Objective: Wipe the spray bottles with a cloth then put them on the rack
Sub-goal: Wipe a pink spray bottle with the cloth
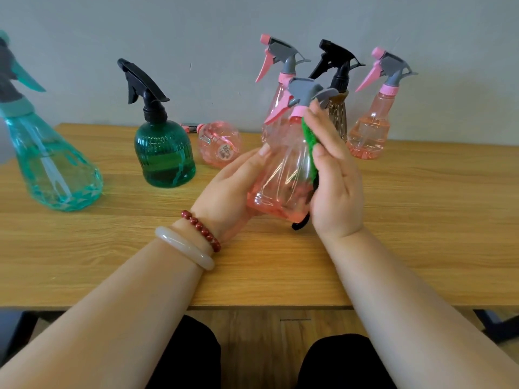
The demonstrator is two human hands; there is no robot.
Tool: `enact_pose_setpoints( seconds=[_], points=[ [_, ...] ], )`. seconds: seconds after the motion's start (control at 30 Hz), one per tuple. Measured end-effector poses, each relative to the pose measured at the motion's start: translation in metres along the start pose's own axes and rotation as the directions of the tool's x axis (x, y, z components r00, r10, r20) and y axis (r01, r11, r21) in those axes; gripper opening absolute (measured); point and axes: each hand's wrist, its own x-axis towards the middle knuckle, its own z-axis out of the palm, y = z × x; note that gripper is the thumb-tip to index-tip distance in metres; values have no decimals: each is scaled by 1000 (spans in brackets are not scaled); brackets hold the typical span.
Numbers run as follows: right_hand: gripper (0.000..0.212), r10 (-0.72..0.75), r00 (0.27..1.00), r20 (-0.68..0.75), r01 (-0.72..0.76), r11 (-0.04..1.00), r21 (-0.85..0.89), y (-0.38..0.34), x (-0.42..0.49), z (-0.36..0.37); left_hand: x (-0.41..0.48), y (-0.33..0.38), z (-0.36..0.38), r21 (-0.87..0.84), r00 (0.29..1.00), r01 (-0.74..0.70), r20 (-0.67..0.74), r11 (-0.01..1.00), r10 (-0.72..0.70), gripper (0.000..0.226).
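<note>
1. The bottle (280, 175), pink and clear, is held just above the table (407, 248) near its front middle, between both hands. Its long axis stands nearly upright, with the trigger head on top and the trigger on the left
2. The left hand (233, 192) is clamped on the lower body from the left, thumb on the front face and fingers tucked behind
3. The right hand (334, 186) presses the green cloth (310, 136) to the bottle's right side from collar to base. Its fingertips reach the pink collar and its thumb is hooked over the cloth's front edge (a dark loop hangs below the base)
4. This looks like the wiping step, with the right side under the cloth. Because the axis is upright and the cloth lies along it, a stroke should run up or down that side, or the left hand could turn the bottle about its axis to bring a fresh face round
5. The rack is not in view, so I cannot tell which way the bottle must go. The left hand already has the carrying grip
6. More bottles wait at the back: a green bottle (165, 153) stands to the left and a tipped bottle (220, 144) lies on its side beyond the left hand
</note>
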Motion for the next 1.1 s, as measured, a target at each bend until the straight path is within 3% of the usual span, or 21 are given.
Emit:
enact_pose_setpoints(
  seconds=[0.1, 0.23, 0.3, 0.37, 0.47, 0.57, 0.73, 0.87, 1.0, 1.1],
  points=[
    [41, -131, 988, 83, 139, 986, -95, 0, -4, 2, 1, 3, 2, -41, 999, -32, -23, 999, 31, 34],
    [37, -368, 884, 288, 430, 882, -193, 0, -7, 9, 1, 4, -3, 55, 990, -101, -97, 993, 106, 29],
    [37, -405, 854, 327, 483, 851, -208, -1, -6, 10, 1, 5, -6, 15, 988, -110, -110, 994, 111, 33],
    [38, -380, 887, 263, 439, 870, -225, -1, -5, 10, 2, 4, -6, 16, 990, -115, -83, 993, 116, 34],
    [40, -210, 976, 61, 216, 968, -124, 1, -3, 7, 2, 1, -4, -32, 998, -44, -43, 999, 42, 42],
    [41, -93, 995, -44, 92, 996, -20, 3, -2, 2, 3, -2, -1, -58, 999, -11, -35, 998, 9, 45],
    [38, -330, 932, 150, 356, 911, -207, 3, -7, 6, 3, 1, 0, -92, 995, -68, -75, 993, 61, 33],
    [36, -417, 862, 290, 484, 846, -224, 1, -8, 9, 0, 6, -3, -60, 989, -73, -131, 996, 65, 44],
    [38, -289, 950, 121, 309, 930, -202, 1, -7, 7, 2, 3, -4, -62, 998, -21, -53, 998, 18, 46],
    [41, -60, 998, -7, 59, 997, -49, 0, -4, 2, 0, 1, -3, -59, 999, 25, 22, 998, -23, 38]
  ],
)
